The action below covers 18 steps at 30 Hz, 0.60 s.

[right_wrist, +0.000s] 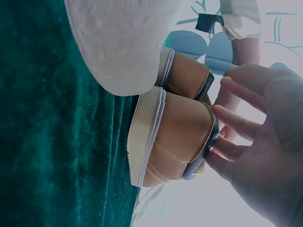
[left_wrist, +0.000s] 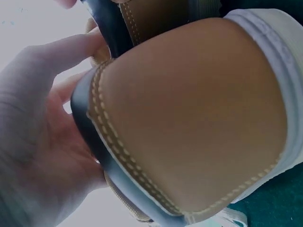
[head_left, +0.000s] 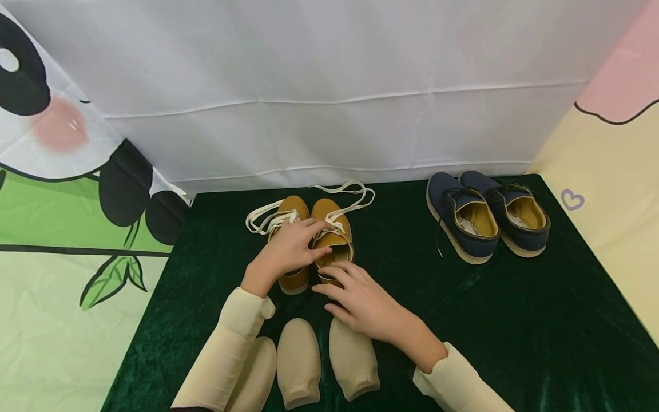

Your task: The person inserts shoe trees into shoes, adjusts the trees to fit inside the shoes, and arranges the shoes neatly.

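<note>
Two tan shoes with loose white laces stand side by side, toes to the wall: the left one (head_left: 294,281) and the right one (head_left: 324,209). My left hand (head_left: 290,246) lies over them, its fingers at the right shoe's laces and its thumb above the opening. Behind that shoe's heel is my right hand (head_left: 365,300), fingers spread. In the right wrist view, the right hand (right_wrist: 265,137) has fingertips at the heel collar of a tan shoe (right_wrist: 182,127). A tan heel (left_wrist: 194,113) fills the left wrist view beside my left hand (left_wrist: 42,132).
Three off-white shoe-shaped inserts lie near the front: one (head_left: 254,372) partly behind my left sleeve, one in the middle (head_left: 298,363), one (head_left: 352,360) below my right hand. Navy shoes (head_left: 476,237) stand at the right of the green cloth (head_left: 515,320). A white curtain (head_left: 334,131) hangs behind.
</note>
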Each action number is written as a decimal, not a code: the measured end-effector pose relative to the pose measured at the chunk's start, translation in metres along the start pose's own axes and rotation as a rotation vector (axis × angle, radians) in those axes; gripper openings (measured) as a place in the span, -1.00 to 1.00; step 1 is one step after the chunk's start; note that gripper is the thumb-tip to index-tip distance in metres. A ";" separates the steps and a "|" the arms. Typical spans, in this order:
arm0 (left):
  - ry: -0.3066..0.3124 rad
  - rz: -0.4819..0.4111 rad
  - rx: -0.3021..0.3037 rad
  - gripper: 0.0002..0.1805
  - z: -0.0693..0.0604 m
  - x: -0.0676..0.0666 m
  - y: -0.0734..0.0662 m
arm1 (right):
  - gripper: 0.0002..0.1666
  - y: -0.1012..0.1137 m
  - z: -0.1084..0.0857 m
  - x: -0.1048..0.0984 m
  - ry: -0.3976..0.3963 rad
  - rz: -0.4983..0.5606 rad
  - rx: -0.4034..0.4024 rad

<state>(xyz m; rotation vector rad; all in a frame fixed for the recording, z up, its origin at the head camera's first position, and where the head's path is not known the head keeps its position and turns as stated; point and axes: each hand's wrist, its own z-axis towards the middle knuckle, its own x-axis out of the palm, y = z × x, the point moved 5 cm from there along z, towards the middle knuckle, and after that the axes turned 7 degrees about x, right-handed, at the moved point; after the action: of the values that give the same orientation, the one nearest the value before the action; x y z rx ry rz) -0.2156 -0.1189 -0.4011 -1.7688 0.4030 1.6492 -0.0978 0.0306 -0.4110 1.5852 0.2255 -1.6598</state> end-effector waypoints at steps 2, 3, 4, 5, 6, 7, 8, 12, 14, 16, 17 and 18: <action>-0.003 -0.015 -0.001 -0.52 0.000 0.000 0.000 | -0.54 0.000 -0.004 0.000 0.009 0.020 0.013; -0.002 -0.023 -0.002 -0.53 0.000 0.000 0.000 | -0.54 0.000 -0.007 0.000 0.011 0.028 0.018; -0.002 -0.030 -0.003 -0.54 0.000 0.000 0.000 | -0.54 0.001 -0.009 0.000 0.016 0.036 0.025; -0.001 -0.037 -0.005 -0.54 0.000 -0.001 0.000 | -0.54 0.001 -0.012 0.000 0.020 0.045 0.031; 0.002 -0.042 -0.005 -0.54 0.000 -0.001 0.000 | -0.55 0.001 -0.014 0.000 0.024 0.054 0.038; 0.005 -0.044 -0.006 -0.54 0.000 0.000 0.001 | -0.55 0.002 -0.017 0.001 0.029 0.061 0.045; 0.008 -0.049 -0.006 -0.53 0.000 0.000 0.001 | -0.54 0.002 -0.020 0.001 0.035 0.068 0.051; 0.013 -0.069 -0.003 -0.52 0.001 0.000 0.002 | -0.52 0.003 -0.032 0.005 0.082 0.088 0.085; 0.012 -0.081 -0.002 -0.51 0.001 -0.001 0.003 | -0.49 0.003 -0.038 0.007 0.119 0.106 0.108; 0.013 -0.088 0.002 -0.51 0.001 -0.001 0.003 | -0.46 0.002 -0.043 0.010 0.162 0.136 0.136; 0.013 -0.092 0.004 -0.52 0.001 -0.002 0.003 | -0.45 0.002 -0.046 0.011 0.182 0.153 0.148; 0.013 -0.097 0.006 -0.52 0.001 -0.002 0.003 | -0.44 0.001 -0.049 0.012 0.205 0.172 0.160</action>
<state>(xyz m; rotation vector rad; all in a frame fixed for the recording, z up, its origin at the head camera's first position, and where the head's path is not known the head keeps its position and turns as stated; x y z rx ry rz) -0.2184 -0.1210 -0.3998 -1.7681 0.3231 1.5680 -0.0583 0.0557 -0.4314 1.8426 0.0593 -1.4128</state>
